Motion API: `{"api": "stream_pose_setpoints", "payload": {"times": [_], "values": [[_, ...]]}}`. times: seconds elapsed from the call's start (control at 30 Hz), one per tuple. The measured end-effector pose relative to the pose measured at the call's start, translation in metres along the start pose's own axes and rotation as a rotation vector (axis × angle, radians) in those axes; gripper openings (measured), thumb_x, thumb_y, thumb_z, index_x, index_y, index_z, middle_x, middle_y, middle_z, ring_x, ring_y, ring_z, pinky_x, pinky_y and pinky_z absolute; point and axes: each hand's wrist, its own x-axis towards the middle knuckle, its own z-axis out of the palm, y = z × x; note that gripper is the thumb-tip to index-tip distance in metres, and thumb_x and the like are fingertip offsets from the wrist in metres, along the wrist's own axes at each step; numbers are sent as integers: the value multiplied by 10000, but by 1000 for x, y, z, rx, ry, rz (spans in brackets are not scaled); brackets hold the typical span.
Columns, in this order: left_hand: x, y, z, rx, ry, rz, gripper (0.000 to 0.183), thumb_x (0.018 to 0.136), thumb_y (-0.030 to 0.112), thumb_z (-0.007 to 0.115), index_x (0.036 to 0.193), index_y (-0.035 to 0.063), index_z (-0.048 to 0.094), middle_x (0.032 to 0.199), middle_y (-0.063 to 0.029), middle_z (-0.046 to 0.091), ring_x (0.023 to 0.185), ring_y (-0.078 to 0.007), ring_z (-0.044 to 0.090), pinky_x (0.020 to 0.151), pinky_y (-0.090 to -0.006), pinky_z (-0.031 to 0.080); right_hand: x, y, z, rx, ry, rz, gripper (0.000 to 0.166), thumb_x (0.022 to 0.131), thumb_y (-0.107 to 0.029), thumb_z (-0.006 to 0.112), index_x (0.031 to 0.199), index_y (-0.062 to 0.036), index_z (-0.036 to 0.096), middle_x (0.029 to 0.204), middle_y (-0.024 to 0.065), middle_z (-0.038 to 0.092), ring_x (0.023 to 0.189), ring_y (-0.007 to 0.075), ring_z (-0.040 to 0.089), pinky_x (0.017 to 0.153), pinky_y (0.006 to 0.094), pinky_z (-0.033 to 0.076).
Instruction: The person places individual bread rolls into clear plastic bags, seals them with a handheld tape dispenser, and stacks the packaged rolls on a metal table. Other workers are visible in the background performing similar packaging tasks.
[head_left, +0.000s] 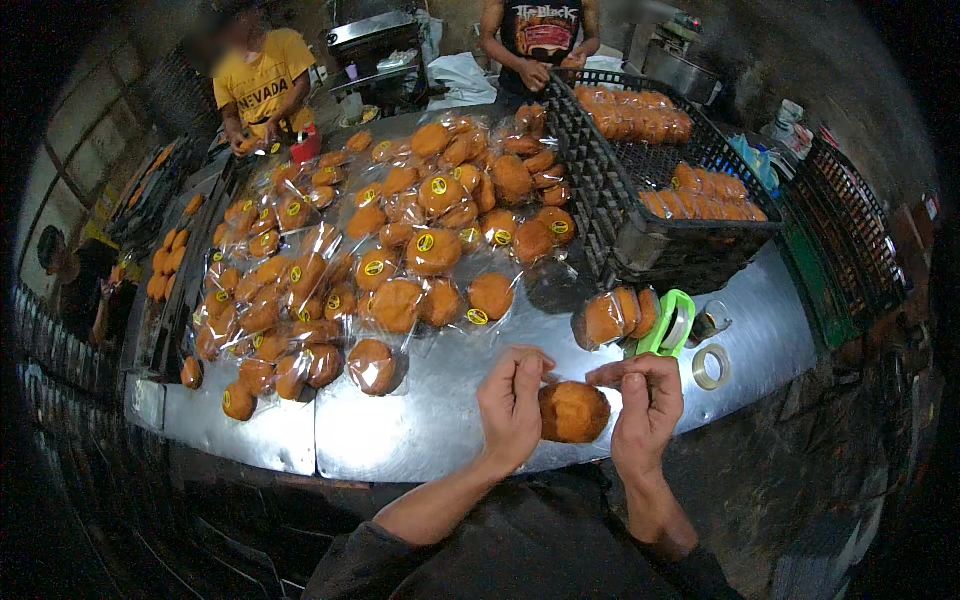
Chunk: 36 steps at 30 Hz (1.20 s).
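In front of me a round browned bun (576, 414) sits low over the metal table's near edge, between my hands. My left hand (510, 409) is at its left side, thumb against curled fingers. Opposite it, my right hand (646, 405) makes a similar pinch at the upper right. Both seem to grip the bun's clear plastic bag, whose film is hard to make out. Beyond my right hand stand a short row of bagged buns (606, 319) and a bright green tape dispenser (679, 319). A roll of clear tape (711, 367) lies farther right.
A large heap of bagged buns (397, 306) with yellow stickers covers the table's left and middle. The black plastic crate (637, 240) holds rows of buns. A glass cup (711, 321) is near the dispenser. Two people (266, 75) (536, 45) work across the table.
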Motion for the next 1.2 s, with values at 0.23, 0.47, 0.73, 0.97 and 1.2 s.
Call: {"api": "stream_pose_setpoints", "payload": {"times": [0.23,0.47,0.73,0.97,1.2], "values": [[19,-16,-17,134,-96,-179,322,984,266,528,799,8,582,707,-37,552,650,-119,516,589,-295,429,7,17,12,191,-90,30,164,1028,-196,408,999,-35,424,859,146,600,780,246,647,750,391,555],[-5,-4,10,136,264,308,200,873,159,689,944,-19,634,801,-84,642,809,-220,624,762,-308,499,32,15,16,175,-210,-17,161,1010,-192,433,982,-35,458,962,194,640,872,213,625,772,336,511],[5,-10,13,-349,269,-236,155,950,153,596,962,-1,603,868,-64,669,722,-86,578,649,-249,492,23,42,28,-428,-352,-326,448,974,-257,498,1346,-12,447,1356,219,499,1250,399,468,1056,504,341],[4,-25,-4,111,2,262,121,915,119,627,974,14,619,979,-111,581,884,-171,574,785,-294,464,33,49,-7,-444,-545,-300,212,889,-176,599,968,15,646,1119,183,616,1114,363,538,959,454,416],[0,-40,-4,-175,-104,-221,380,895,56,654,1227,28,473,865,-37,598,839,-110,584,750,-255,484,27,32,-12,-477,-443,-210,243,759,18,670,991,-33,618,862,108,593,834,278,547,758,397,434]]}}
